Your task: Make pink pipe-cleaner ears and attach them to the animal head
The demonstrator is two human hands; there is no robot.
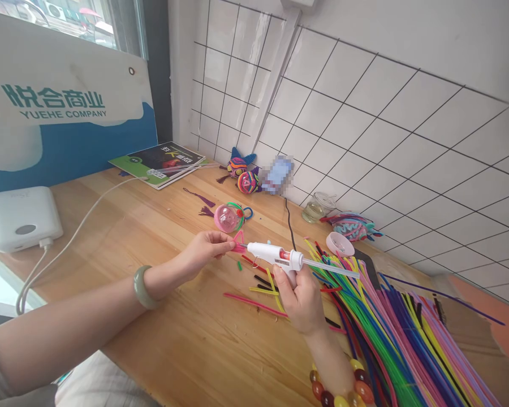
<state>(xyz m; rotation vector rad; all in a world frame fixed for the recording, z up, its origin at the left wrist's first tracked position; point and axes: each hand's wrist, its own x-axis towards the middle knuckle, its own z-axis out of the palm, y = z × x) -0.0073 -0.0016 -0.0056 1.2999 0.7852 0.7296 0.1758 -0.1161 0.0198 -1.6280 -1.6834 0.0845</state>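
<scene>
My right hand [302,302] is wrapped round the grip of a white hot glue gun [266,252], and a clear glue stick [333,267] juts from its back end. The gun's nozzle points left and meets a small bent piece of pink pipe cleaner [239,244]. Between thumb and fingertips, my left hand [203,251] pinches that pink piece. Just beyond it lies a clear pink plastic ball [227,218] with green pipe cleaner and a blue loop on it. Short cut pipe cleaners [265,288] lie below the gun.
Long bundled pipe cleaners [390,328] cover the right side. Towards the wall stand colourful fish figures [249,181], a blurred phone [277,174], a glass jar [318,208] and a pink bowl [340,245]. A white power bank [27,219] with a cable and a magazine [161,162] are on the left.
</scene>
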